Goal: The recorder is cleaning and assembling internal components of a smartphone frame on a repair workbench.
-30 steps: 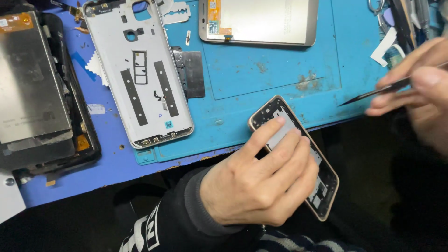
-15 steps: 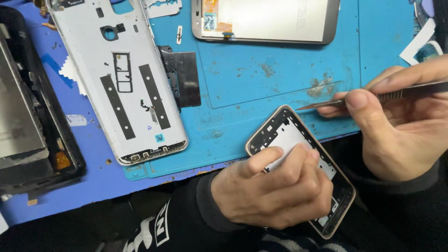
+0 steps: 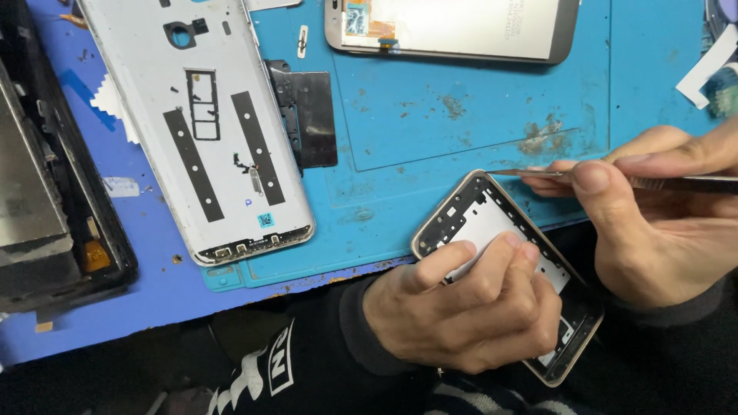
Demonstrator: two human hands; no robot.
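The left hand [image 3: 469, 315] was closed around a phone frame [image 3: 492, 223] in the lower middle of the picture, and the right hand [image 3: 653, 223] pinched thin tweezers [image 3: 676, 183] whose tip sat just at the frame's top edge. The sharp tip could slip and scratch the frame or poke a finger if the hand pushed too hard. Compared with a second ago, the tweezers had come in from the right edge to the frame, and the white back cover [image 3: 207, 131] on the blue mat [image 3: 430, 138] looked bigger.

Gold-edged phone frame [image 3: 492, 223] tilted, open side up; metal tweezers [image 3: 676, 183] level above it
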